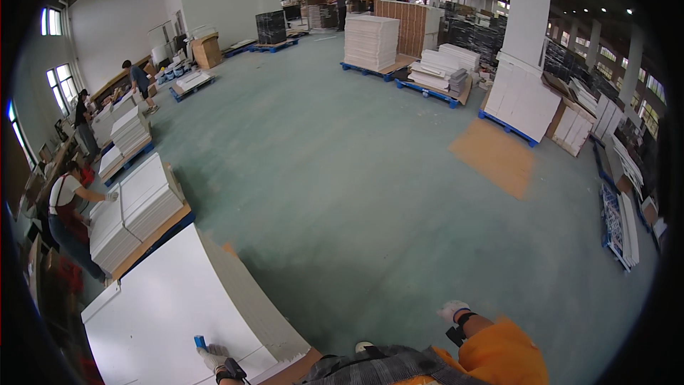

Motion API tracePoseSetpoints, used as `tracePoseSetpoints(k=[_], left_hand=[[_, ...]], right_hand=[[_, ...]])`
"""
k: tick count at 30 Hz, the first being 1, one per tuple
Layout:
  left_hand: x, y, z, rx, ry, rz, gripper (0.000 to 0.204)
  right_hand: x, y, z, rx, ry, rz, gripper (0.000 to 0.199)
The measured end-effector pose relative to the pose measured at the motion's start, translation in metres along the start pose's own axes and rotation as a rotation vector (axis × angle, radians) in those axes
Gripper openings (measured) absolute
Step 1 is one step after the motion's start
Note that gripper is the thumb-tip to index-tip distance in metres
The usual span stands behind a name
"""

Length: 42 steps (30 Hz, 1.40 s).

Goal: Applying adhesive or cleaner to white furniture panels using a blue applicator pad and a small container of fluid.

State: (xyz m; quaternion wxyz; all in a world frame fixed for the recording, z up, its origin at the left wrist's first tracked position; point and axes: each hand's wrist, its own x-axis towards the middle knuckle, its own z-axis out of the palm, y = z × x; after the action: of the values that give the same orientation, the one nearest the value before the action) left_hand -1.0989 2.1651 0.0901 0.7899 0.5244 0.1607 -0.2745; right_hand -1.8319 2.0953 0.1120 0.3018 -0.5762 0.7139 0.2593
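My left hand [212, 358], in a pale glove with a dark band at the wrist, is low over a stack of large white panels [171, 292]. Its fingers are closed on a small blue object [200, 342] whose kind I cannot make out; it stands just above the top panel's smooth face. Away from the stack, over the green floor, my right hand [454, 310] is held out at the end of an orange sleeve. It is gloved too, with fingers curled in and nothing visible in them. A dark device sits at that wrist.
Beyond my stack is another strapped panel stack [135, 203] on a pallet, where a person [68, 207] in a red apron leans over. Two more people work farther left. Loaded blue pallets [427, 93] stand ahead by a white column [524, 21]. Brown sheeting [495, 157] lies on the floor.
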Motion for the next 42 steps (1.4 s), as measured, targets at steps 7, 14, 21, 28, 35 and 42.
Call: tracePoseSetpoints(k=[7, 14, 21, 28, 35, 42], left_hand=[[0.0, 0.004, 0.041, 0.07, 0.136, 0.029, 0.045], [0.02, 0.008, 0.091, 0.146, 0.13, 0.004, 0.04], [0.063, 0.014, 0.139, 0.191, 0.129, -0.029, 0.04], [0.111, 0.019, 0.131, 0.219, 0.174, -0.052, 0.044], [0.138, 0.022, 0.117, -0.032, 0.061, -0.127, 0.055], [0.106, 0.022, 0.21, -0.167, 0.371, 0.007, 0.052]], right_hand=[[0.009, 0.053, 0.064, 0.162, -0.228, 0.207, 0.059], [0.07, -0.073, -0.073, 0.212, -0.085, -0.089, 0.063], [0.148, -0.202, -0.188, 0.271, 0.14, -0.228, 0.058], [0.186, -0.308, -0.258, 0.138, 0.062, -0.451, 0.056], [0.26, -0.343, -0.272, 0.076, 0.006, -0.444, 0.062], [0.423, -0.361, -0.291, 0.107, -0.078, -0.425, 0.051]])
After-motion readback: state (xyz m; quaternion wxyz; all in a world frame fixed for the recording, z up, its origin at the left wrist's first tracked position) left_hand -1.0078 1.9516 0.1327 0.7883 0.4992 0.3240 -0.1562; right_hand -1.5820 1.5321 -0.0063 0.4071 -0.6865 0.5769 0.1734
